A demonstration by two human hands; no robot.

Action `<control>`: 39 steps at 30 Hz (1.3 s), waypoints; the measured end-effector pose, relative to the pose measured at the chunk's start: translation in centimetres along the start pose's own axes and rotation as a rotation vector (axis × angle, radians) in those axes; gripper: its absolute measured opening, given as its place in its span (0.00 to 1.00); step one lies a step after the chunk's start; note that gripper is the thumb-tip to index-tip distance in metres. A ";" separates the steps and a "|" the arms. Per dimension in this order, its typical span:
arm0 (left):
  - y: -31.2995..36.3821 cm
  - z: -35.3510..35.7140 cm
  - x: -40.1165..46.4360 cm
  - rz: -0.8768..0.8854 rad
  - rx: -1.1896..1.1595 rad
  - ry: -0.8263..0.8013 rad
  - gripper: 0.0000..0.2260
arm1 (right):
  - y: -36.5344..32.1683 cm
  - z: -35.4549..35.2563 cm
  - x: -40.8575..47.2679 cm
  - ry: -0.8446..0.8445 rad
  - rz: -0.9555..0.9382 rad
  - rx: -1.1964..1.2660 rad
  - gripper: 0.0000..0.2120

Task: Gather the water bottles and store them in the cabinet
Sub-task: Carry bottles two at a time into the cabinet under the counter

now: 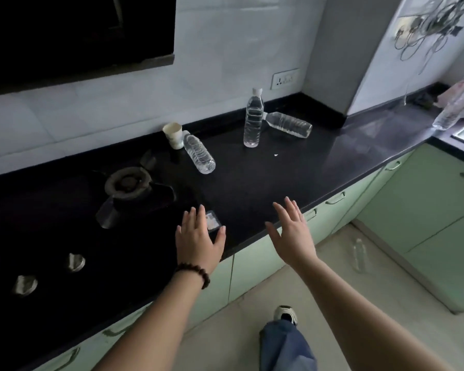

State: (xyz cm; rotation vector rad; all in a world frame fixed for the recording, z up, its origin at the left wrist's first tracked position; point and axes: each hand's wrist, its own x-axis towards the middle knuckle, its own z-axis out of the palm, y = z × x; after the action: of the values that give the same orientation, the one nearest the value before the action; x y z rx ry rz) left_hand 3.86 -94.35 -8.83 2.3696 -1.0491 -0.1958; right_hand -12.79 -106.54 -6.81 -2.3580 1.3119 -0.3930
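Both hands are hovering empty over the near edge of the black tabletop (252, 188), left hand (198, 241) and right hand (292, 231) each with fingers spread apart. The bottles are lying well beyond: one (199, 153) on its side ahead of the left hand, long axis running away toward a cup (173, 135); one standing (253, 120), one (289, 124) lying behind it, ahead of the right. Green cabinets (255, 269) are running below the tabletop in a dim kitchen.

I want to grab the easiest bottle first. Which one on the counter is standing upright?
The white-capped bottle mid-counter. The bottle by the paper cup and the one behind it lie on their sides.
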 end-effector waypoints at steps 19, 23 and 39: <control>7.9 7.0 24.0 -0.424 0.129 0.161 0.36 | 4.3 1.1 31.0 -0.266 -0.359 0.119 0.26; 6.5 7.3 29.6 -0.549 0.128 0.095 0.40 | 4.2 1.7 33.6 -0.255 -0.355 0.113 0.27; 3.7 8.6 37.5 -0.743 0.174 -0.005 0.36 | 5.1 3.8 38.2 -0.196 -0.228 0.139 0.28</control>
State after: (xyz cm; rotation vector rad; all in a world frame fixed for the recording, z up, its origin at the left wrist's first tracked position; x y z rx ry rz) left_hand 24.36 -127.01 -11.14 2.8166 -0.1417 -0.3848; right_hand 4.85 -140.76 -10.91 -2.3661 0.9025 -0.3001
